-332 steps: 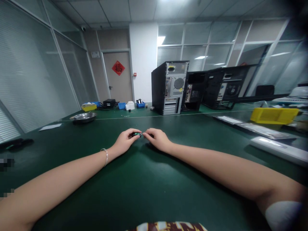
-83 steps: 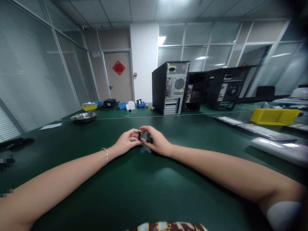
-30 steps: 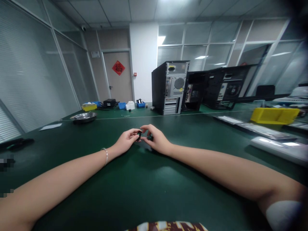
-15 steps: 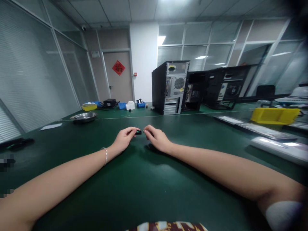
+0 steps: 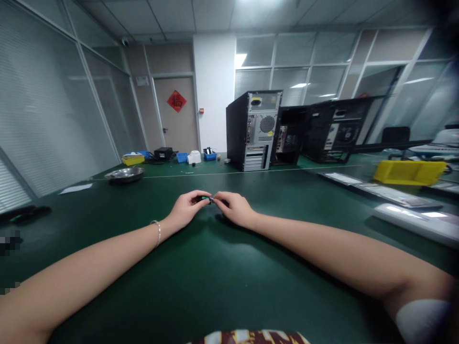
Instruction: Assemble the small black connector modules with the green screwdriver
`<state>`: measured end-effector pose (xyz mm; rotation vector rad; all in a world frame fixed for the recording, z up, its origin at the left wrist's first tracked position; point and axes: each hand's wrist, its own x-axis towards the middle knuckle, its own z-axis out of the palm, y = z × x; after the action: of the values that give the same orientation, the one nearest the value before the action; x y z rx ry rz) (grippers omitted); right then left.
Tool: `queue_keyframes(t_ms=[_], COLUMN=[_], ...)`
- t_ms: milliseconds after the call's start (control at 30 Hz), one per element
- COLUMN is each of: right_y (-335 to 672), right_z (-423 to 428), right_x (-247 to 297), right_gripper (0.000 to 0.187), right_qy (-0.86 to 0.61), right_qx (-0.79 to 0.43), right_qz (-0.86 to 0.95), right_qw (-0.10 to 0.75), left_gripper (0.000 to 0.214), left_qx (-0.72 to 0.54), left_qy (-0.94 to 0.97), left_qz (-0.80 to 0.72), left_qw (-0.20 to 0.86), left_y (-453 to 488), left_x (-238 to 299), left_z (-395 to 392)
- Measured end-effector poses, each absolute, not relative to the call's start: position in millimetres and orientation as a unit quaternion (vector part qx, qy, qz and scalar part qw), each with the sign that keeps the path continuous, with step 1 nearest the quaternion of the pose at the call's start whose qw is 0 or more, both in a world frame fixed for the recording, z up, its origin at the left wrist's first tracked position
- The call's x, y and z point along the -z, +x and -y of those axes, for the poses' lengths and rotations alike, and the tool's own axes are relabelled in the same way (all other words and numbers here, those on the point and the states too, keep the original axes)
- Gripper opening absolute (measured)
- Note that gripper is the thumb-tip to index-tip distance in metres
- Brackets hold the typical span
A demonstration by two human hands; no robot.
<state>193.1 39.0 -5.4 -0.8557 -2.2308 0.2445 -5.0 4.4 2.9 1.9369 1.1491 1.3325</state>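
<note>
L hand (image 5: 186, 209): thumb & fingers pinching 1 sm. grn/blk part (image 5: 205, 198). R hand (image 5: 234, 209): fingertips together at part's end; can't tell if gripping. PC tower (image 5: 263, 131): well beyond fingers.

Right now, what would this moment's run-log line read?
left hand: pinching small green-and-black part | right hand: fingers at its right end, grip unclear | nearest computer tower: upright on green table, beyond hands
</note>
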Motion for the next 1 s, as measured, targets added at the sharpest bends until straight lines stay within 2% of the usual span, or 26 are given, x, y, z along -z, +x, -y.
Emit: queue_keyframes(t_ms=[167, 500, 700, 1000], right_y=[193.4, 194.8, 195.7, 194.8], right_z=[-37.9, -38.9, -40.0, -39.7], right_x=[4.4, 5.0, 5.5, 5.6], right_gripper=[0.018, 0.019, 0.022, 0.022], right_qy=[-0.326, -0.293, -0.271, -0.279], right_qx=[-0.101, -0.116, -0.142, -0.143], right_qz=[0.862, 0.873, 0.871, 0.867], right_qw=[0.375, 0.373, 0.384, 0.387], left_gripper=[0.026, 0.025, 0.030, 0.035], left_qx=[-0.511, -0.500, -0.519, -0.542], left_qy=[0.701, 0.710, 0.657, 0.620], left_qz=[-0.439, -0.421, -0.405, -0.409], left_qw=[0.234, 0.262, 0.368, 0.393], left_y=[-7.5, -7.0, -6.0, -4.1], left_x=[-1.0, -4.0, -2.2, 0.1], left_z=[-7.5, -2.6, -4.0, -6.4])
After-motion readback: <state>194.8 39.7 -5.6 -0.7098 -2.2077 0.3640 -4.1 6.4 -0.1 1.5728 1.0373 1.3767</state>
